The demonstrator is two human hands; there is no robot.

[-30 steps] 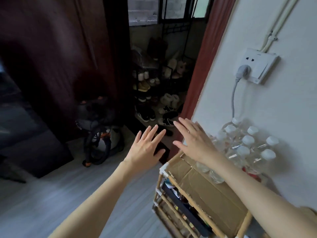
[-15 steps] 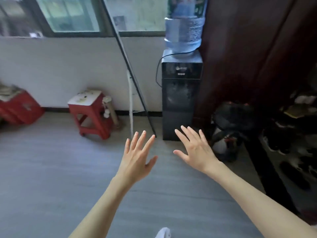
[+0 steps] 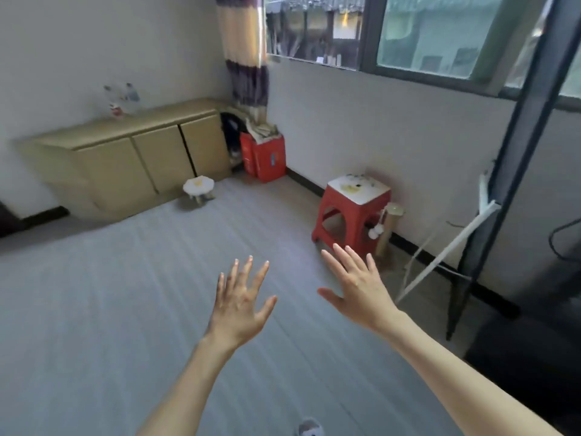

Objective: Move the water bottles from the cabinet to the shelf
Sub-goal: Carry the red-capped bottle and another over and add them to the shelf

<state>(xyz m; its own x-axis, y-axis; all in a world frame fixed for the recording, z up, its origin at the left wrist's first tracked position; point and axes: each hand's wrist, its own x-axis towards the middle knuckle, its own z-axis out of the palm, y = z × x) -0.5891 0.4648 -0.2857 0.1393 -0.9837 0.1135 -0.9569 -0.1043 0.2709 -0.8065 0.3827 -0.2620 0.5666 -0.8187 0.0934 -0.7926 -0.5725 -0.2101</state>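
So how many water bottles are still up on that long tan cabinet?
About 3 clear plastic water bottles, blurry, clustered together on top of the long tan wooden cabinet, toward its left end by the white wall. More may be hidden behind them.

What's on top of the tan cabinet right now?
A small cluster of water bottles stands on the cabinet top near the wall, too blurred to count. The rest of the top looks bare. The doors are shut, so its inside is hidden.
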